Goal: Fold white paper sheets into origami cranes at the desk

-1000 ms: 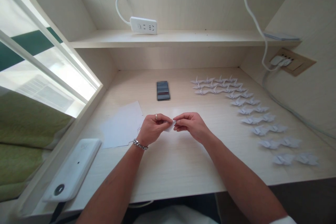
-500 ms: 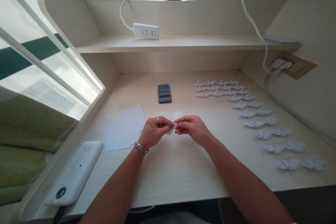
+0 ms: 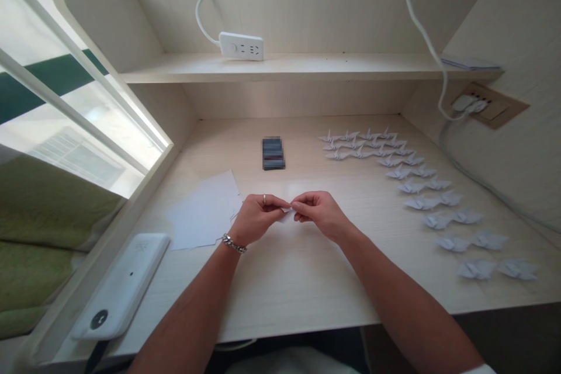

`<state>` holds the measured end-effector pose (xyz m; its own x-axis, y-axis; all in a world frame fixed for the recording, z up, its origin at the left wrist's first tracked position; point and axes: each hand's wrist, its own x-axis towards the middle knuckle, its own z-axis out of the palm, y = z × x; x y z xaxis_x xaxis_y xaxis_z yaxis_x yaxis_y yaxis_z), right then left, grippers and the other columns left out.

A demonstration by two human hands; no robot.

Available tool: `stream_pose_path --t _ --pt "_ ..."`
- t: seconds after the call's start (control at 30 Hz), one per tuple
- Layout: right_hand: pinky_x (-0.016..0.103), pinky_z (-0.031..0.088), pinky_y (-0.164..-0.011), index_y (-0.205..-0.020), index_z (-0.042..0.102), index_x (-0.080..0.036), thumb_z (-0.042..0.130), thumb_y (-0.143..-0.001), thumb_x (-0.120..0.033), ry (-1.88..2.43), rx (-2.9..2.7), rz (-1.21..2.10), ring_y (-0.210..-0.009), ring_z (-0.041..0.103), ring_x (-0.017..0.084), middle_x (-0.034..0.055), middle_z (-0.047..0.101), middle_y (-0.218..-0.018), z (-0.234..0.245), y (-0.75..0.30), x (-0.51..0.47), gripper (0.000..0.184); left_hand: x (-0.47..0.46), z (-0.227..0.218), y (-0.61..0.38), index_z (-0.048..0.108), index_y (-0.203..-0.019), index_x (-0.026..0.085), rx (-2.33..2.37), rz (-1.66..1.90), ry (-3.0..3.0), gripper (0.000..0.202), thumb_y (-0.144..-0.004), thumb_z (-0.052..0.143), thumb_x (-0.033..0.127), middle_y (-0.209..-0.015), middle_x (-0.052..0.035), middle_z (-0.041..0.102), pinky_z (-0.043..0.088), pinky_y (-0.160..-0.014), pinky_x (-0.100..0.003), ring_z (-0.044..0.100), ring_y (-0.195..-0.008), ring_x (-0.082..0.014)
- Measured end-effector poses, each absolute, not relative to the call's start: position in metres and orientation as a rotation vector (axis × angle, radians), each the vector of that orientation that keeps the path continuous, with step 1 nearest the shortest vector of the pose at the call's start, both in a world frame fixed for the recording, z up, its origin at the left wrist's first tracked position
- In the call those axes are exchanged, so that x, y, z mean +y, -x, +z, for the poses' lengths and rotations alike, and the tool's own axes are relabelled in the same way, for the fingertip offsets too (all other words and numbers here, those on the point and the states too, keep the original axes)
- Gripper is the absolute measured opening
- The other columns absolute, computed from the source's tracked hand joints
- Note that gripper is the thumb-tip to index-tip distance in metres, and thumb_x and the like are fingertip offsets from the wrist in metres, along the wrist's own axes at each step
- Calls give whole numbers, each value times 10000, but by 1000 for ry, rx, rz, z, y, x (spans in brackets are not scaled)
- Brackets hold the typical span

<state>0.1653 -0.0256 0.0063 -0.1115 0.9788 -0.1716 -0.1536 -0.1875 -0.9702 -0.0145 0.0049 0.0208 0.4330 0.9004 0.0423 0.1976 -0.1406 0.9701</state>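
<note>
Between my two hands, above the middle of the desk, is a small piece of folded white paper (image 3: 287,216). My left hand (image 3: 258,216), wearing a ring and a chain bracelet, pinches its left side between thumb and fingers. My right hand (image 3: 319,213) grips the other side, the fingertips of both hands almost meeting. Fingers cover much of the paper, so its exact folds cannot be made out. Flat sheets of white paper (image 3: 204,210) lie left of my left hand. Rows of folded paper cranes (image 3: 432,201) run along the desk's right side.
A dark, blurred-out rectangular object (image 3: 273,153) lies beyond my hands. At the left edge rests a long white device (image 3: 123,286). A white power strip (image 3: 241,47) stands on the shelf (image 3: 302,75). A white cable (image 3: 421,23) hangs to a wall socket (image 3: 493,106) on the right.
My right thumb and fingers have closed in tighter on the paper, and less of its raised edge shows. The whole view has shifted slightly; the desk items have stayed put.
</note>
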Motion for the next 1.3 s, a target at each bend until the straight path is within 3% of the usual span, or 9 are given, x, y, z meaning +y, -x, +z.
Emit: stream_pose_path --t 0.43,0.63,0.83,1.1,1.3 --pt "267 509 -587 -810 711 -145 758 -671 -381 1130 -1087 1333 -583 621 129 21 670 -625 9 -165 -26 278 6 21 15 729 -949 155 867 872 -1361 254 -702 667 152 -890 -59 749 554 -719 -272 682 -777 -161" --pt "269 521 -596 -801 707 -145 756 -679 -366 1130 -1107 1316 -593 630 132 25 678 -653 8 -163 -26 257 6 24 15 751 -809 148 963 886 -1498 140 -691 703 207 -789 -60 743 548 -703 -282 678 -733 -176" --pt "268 524 -595 -804 703 -136 736 -701 -341 1125 -1143 1260 -589 625 133 28 677 -655 5 -163 -26 232 9 19 17 738 -798 144 900 923 -1350 123 -734 640 183 -766 -45 726 537 -686 -268 654 -710 -151" --pt "269 509 -612 -817 698 -165 635 -795 -277 1203 -1351 985 -632 634 149 35 685 -721 6 -158 -30 131 4 22 10 681 -855 109 924 824 -1392 266 -683 759 296 -701 -53 700 541 -638 -281 655 -666 -162" --pt "278 505 -608 -809 702 -162 641 -790 -339 1265 -1391 1064 -615 621 153 37 672 -671 3 -160 -29 188 5 17 13 705 -846 140 1044 778 -1666 210 -716 714 305 -725 -56 709 512 -625 -264 653 -681 -168"
